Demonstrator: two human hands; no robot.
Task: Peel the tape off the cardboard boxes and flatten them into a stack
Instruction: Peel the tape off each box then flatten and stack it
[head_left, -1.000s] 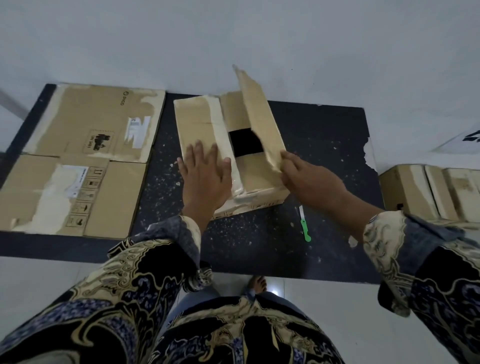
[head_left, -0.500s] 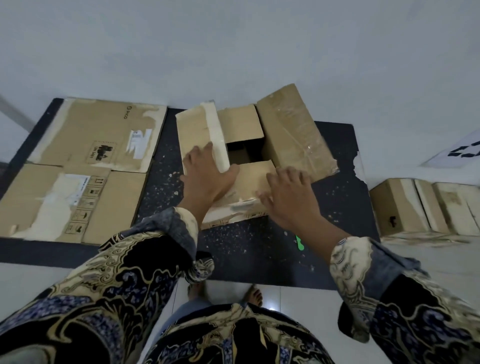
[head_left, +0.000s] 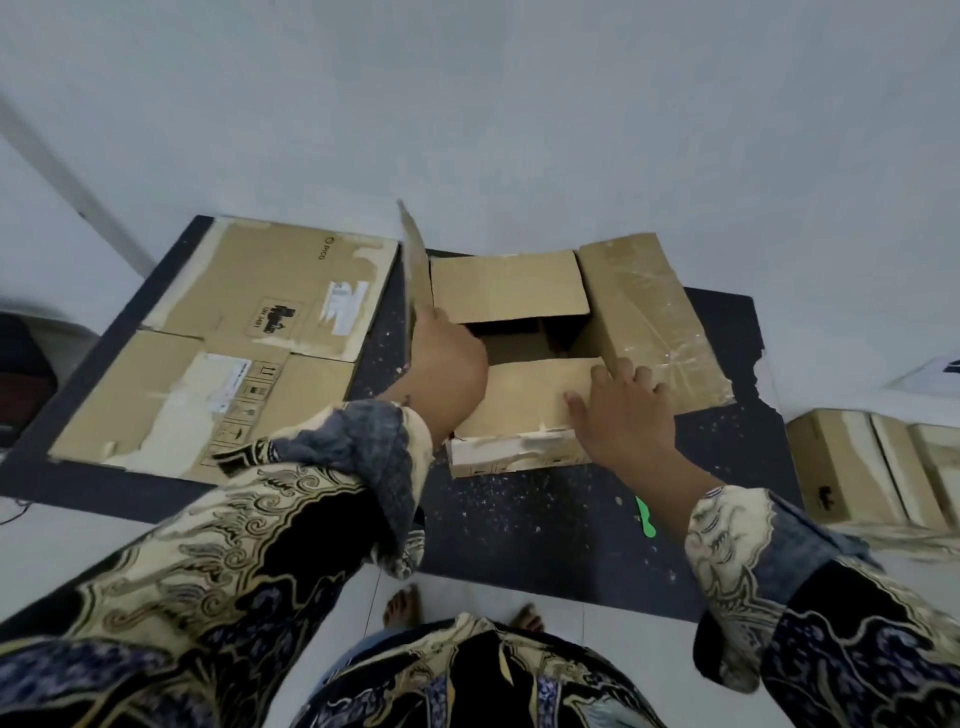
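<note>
Matt brown cardboard box (head_left: 524, 400), glossy tape residue on flap (head_left: 649, 312); speckled dark mat (head_left: 545, 514)

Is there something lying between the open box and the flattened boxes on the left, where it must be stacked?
Nothing visible does. Between the open box and the flattened boxes lies only a bare strip of dark mat. The left hand holds the box's raised left flap there.

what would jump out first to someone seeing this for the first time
The open cardboard box at the middle of the dark mat, with both hands on it: the left hand holds its left flap upright, the right hand rests on the near flap. Next, the flattened cardboard lying to its left, and a bright green tool by the right wrist.
</note>
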